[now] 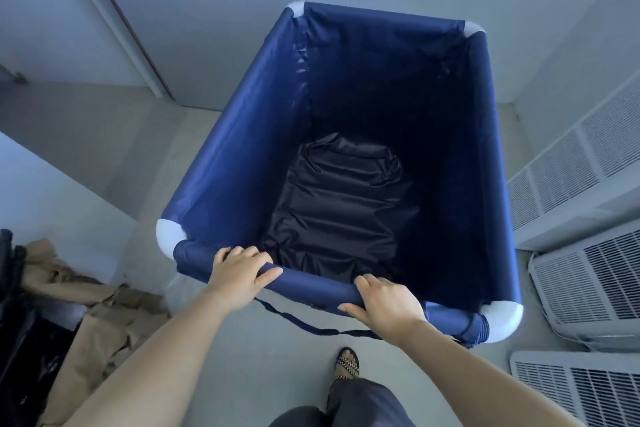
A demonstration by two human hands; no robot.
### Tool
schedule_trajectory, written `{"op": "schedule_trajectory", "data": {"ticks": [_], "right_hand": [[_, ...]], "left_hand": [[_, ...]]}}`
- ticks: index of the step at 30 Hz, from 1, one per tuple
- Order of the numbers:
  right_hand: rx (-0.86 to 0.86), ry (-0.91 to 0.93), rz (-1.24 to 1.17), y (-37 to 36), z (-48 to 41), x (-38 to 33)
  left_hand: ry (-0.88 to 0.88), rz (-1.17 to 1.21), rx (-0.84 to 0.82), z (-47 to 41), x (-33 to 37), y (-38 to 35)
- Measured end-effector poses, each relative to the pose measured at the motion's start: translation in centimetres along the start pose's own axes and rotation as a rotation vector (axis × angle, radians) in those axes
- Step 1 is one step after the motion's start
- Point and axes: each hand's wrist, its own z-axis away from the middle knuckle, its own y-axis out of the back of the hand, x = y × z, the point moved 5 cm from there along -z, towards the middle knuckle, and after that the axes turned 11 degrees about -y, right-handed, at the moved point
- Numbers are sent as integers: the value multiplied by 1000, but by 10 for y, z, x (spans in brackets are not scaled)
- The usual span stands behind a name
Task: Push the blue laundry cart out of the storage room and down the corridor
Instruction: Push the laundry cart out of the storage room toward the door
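blue laundry cart (pixel 242 149) ahead, left hand (pixel 242 270) and right hand (pixel 384 305) gripping its near rail

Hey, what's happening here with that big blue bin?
A person is standing behind a blue laundry cart, gripping its near top rail with both hands: the left hand toward the left corner, the right hand further right. The cart holds only a crumpled dark liner. It sits on a pale floor facing a wall, with white vented units close on the right and brown paper on the left. One sandalled foot shows below.
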Motion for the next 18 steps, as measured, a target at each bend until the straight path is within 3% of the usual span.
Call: {"op": "schedule_trajectory", "data": {"ticks": [5, 12, 18], "right_hand": [[44, -53, 7, 14, -34, 9], [19, -148, 9, 27, -76, 21], [12, -274, 7, 47, -105, 28]], "left_hand": [[21, 49, 78, -37, -5, 13], [-85, 68, -156, -103, -24, 36], [-254, -13, -162, -146, -32, 55]]}}
